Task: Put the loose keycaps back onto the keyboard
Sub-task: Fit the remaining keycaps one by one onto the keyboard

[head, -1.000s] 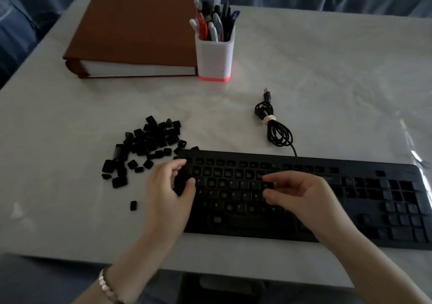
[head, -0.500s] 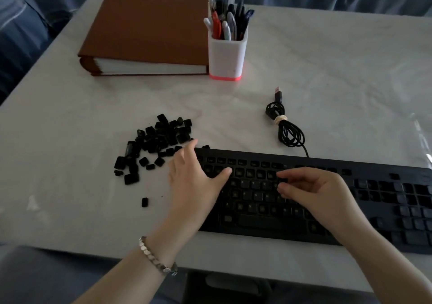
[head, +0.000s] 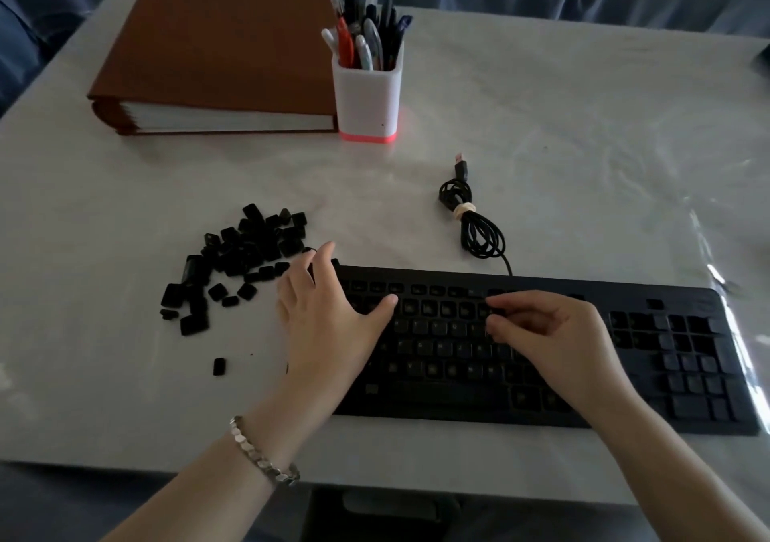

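Currently the left hand [head: 329, 325], fingers apart, rests at the left end of the keyboard [head: 458, 413], beside the keycaps [head: 246, 256] heaped on the counter [head: 583, 158]. The right hand [head: 554, 333] curls its fingers over the upper rows; grip indeterminable.

Table [head: 604, 145] open far right and near left. Pile of loose keycaps [head: 246, 258] crowds the far-left corner of the keyboard [head: 687, 375]; coiled cable [head: 475, 225] lies just beyond its far edge. Binder [head: 216, 50] and pen cup [head: 366, 96] block far left
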`<state>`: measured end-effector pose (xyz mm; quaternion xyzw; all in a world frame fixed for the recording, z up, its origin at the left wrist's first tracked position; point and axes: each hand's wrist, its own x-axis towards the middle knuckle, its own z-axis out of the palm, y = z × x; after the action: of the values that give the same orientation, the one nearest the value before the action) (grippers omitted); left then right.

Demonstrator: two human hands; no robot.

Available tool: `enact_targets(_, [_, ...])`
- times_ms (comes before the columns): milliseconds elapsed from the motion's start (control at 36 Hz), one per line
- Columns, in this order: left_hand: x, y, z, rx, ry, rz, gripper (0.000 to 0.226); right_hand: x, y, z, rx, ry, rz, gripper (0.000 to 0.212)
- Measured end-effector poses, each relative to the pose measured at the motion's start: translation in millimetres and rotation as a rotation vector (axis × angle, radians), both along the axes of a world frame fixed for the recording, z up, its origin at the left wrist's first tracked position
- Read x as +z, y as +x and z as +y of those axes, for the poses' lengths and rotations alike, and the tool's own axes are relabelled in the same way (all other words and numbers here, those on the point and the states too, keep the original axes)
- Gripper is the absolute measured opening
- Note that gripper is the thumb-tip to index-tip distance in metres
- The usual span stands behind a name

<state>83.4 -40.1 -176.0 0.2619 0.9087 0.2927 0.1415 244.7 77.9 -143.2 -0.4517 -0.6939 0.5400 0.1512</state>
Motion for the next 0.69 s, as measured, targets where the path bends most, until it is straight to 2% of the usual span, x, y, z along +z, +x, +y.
enact_targets(194, [1,4,5,-0.090,0.004,0.094,0.093,-5,1,3,0.002,-0.021,0.012,0.022])
enact_targets(389, [1,8,12,-0.138,0.024,0.125,0.087,-8,-1,3,0.001,0.029,0.008,0.027])
enact_targets(583, [-1,14,22,-0.210,0.010,0.172,0.094,-16,-7,1,0.011,0.046,0.018,0.024])
enact_targets(694, [-3,13,24,-0.210,0.007,0.165,0.093,-20,-14,0,0.049,0.159,0.005,0.023])
